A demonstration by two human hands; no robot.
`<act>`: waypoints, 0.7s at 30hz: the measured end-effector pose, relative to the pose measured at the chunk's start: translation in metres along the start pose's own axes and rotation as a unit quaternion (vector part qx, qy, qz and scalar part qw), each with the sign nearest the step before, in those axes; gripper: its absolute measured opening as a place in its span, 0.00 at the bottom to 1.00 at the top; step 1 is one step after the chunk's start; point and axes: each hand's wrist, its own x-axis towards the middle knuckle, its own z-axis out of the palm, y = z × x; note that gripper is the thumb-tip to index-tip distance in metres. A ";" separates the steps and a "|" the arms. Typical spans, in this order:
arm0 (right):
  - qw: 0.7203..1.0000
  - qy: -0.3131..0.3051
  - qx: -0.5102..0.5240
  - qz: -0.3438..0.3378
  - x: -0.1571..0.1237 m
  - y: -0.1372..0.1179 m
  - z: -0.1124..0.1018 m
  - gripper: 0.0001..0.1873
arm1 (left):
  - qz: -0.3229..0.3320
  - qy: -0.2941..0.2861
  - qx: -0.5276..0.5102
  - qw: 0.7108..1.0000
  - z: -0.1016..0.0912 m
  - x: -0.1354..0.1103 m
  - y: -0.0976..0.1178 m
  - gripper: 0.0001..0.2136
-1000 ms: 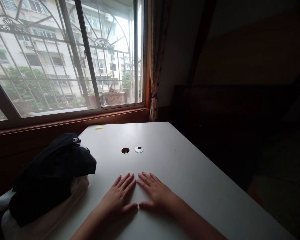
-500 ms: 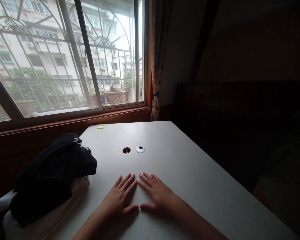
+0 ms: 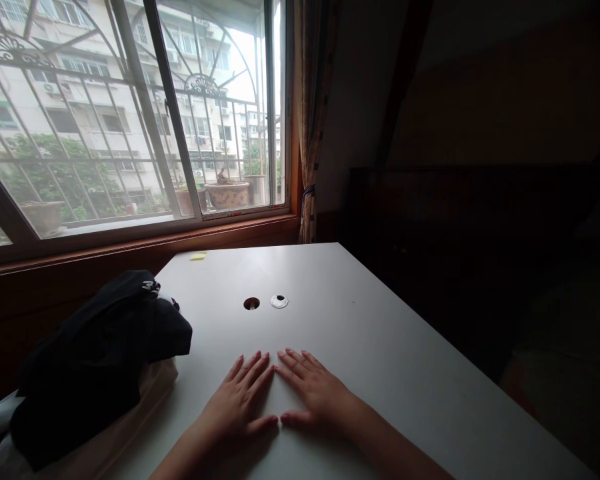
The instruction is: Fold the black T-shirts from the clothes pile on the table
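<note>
Ten fingers loosely spread, nothing held: left hand (image 3: 237,400) and right hand (image 3: 315,395) flat on the surface (image 3: 405,373), round cap (image 3: 279,304) just ahead, nearer the right!

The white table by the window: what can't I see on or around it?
In the head view:
White flat table: near edge cut off by the picture's bottom.
Its surface under bare left hand and bare right hand: covered by them.
Black cloth bundle: folds hide its inside.
Round dark hole: inside too small, dark.
</note>
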 end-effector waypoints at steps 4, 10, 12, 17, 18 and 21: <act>1.000 0.007 -0.005 -0.001 0.001 -0.003 -0.002 0.46 | -0.004 -0.001 0.002 1.000 -0.001 0.000 0.000 0.40; 0.998 0.030 -0.038 -0.026 0.001 -0.002 0.001 0.44 | 0.002 0.009 0.003 1.000 -0.004 0.000 0.002 0.39; 0.994 0.088 -0.056 -0.032 -0.001 0.002 0.002 0.37 | 0.003 0.019 0.006 1.000 -0.004 0.000 0.003 0.38; 0.942 0.329 -0.065 0.007 -0.003 0.020 -0.003 0.19 | -0.031 0.129 0.020 0.991 -0.014 -0.005 -0.008 0.21; 0.930 0.364 -0.048 0.026 -0.003 0.025 -0.005 0.17 | -0.045 0.167 0.028 0.985 -0.020 -0.008 -0.012 0.18; 0.898 0.430 0.031 0.095 -0.006 0.039 -0.011 0.16 | -0.095 0.296 0.069 0.948 -0.054 -0.023 -0.026 0.14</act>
